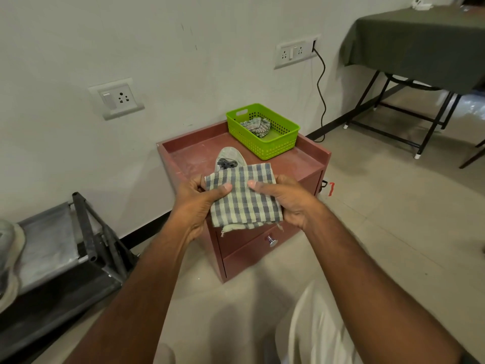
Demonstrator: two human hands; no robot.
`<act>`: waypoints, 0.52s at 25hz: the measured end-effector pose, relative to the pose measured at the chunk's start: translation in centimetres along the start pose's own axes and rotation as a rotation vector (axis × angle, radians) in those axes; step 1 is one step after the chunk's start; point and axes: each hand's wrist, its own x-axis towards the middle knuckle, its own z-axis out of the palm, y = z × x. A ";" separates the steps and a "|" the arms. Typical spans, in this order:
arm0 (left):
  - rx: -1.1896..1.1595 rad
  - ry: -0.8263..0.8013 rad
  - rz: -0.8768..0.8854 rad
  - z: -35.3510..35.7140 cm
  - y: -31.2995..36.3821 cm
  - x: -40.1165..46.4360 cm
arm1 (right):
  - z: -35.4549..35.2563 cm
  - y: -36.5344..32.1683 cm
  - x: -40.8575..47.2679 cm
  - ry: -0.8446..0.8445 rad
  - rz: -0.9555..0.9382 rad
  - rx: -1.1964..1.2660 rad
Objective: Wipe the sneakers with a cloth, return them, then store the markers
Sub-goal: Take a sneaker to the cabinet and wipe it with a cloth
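Observation:
I hold a folded blue-and-cream checked cloth [242,198] in front of me with both hands. My left hand [199,203] grips its left edge, thumb on top. My right hand [286,200] grips its right edge the same way. Behind the cloth, a pale grey sneaker [229,156] with dark laces stands on the red-brown cabinet [189,158], its heel end hidden by the cloth. A second pale sneaker [9,261] lies on the black shoe rack [86,232] at the far left edge. No markers are in sight.
A green plastic basket [275,143] with another crumpled cloth [256,126] sits at the cabinet's back right. The cabinet has a drawer with a metal knob [272,241]. A black cable [322,95] hangs from the wall socket. A cloth-covered folding table [420,46] stands at right.

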 end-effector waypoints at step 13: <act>0.364 0.017 -0.113 0.0 -1.7 -0.6 | 1.9 2.0 1.6 0.453 -0.427 -0.857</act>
